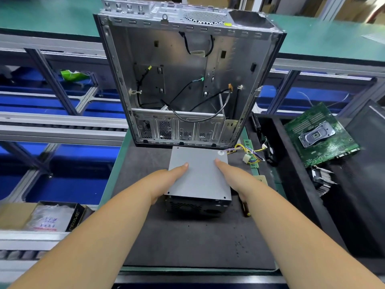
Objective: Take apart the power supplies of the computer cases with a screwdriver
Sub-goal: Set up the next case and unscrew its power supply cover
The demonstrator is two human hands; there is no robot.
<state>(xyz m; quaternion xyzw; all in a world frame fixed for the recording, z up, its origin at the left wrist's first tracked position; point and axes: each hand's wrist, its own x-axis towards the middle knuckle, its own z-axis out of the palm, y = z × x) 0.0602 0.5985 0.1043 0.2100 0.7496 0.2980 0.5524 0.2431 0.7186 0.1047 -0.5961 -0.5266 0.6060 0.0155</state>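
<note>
Both hands are seen gripping one grey, box-shaped sheet-metal power supply point(199, 176), taken here as the landmark. Left hand point(166, 180): thumb laid flat on the smooth top plate, remaining fingers wrapped down the unit's left side, out of sight. Right hand point(235, 180): thumb likewise laid on the top plate, fingers curled over the right edge; whether something else is held beneath that palm cannot be told.

The power supply is set on one dark, matte work mat point(187, 243). A perforated black grille is shown on its near face, and small screw holes are counted at its top corners. One bundle of yellow, black and purple wires point(250, 154) with white plastic connectors is seen emerging from its far right corner.

Directly beyond the power supply, touching or nearly touching its far edge, one open silver steel computer case point(187, 80) is laid, with several loose black cables inside and punched slots along its frame.

Just right of the power supply, at the mat's edge, one slim dark tool with a yellow end point(245, 208) is partly hidden by the right wrist.

Well right of the power supply, one green circuit board point(320, 136) with a metal socket frame is rested in a black bin, one finned metal heatsink point(323, 180) lying near it.

Left of and nearer than the power supply, one open cardboard box of clear plastic bags point(52, 215) is seen.
</note>
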